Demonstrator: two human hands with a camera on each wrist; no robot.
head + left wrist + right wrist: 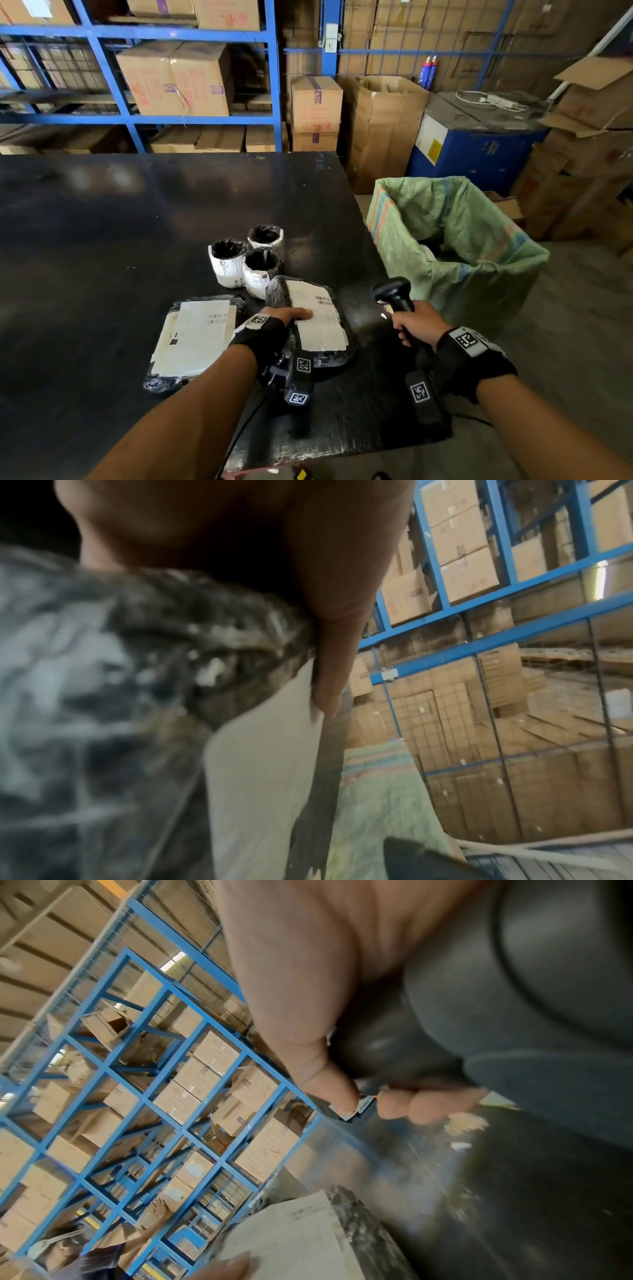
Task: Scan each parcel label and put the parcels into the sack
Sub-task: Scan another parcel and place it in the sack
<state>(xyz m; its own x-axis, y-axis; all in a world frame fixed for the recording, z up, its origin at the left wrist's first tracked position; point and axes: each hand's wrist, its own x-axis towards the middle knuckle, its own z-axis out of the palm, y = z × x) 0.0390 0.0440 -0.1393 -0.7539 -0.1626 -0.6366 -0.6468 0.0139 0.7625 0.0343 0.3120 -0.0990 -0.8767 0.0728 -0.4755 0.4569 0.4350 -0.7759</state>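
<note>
A black plastic-wrapped parcel with a white label [317, 325] is being held at its near left edge by the left hand [274, 325], the thumb [332, 653] being laid flat on the label while the remaining fingers are hidden beneath the wrapping. A black handheld barcode scanner [394, 296] is being gripped around its handle by the right hand [416, 325], with the fingers curled closed; its head is being pointed toward the held parcel, just beside its right edge. A second flat black-wrapped parcel with a large white label [195, 339] is lying to the left, on the dark tabletop [102, 240]. Three small cylindrical parcels wrapped in white labels [246, 260] are standing upright together behind the flat parcels. A green woven sack [455, 240] is standing open off the table's right edge. Blue metal shelving [137, 116] stacked with brown cardboard boxes is being shown behind.
</note>
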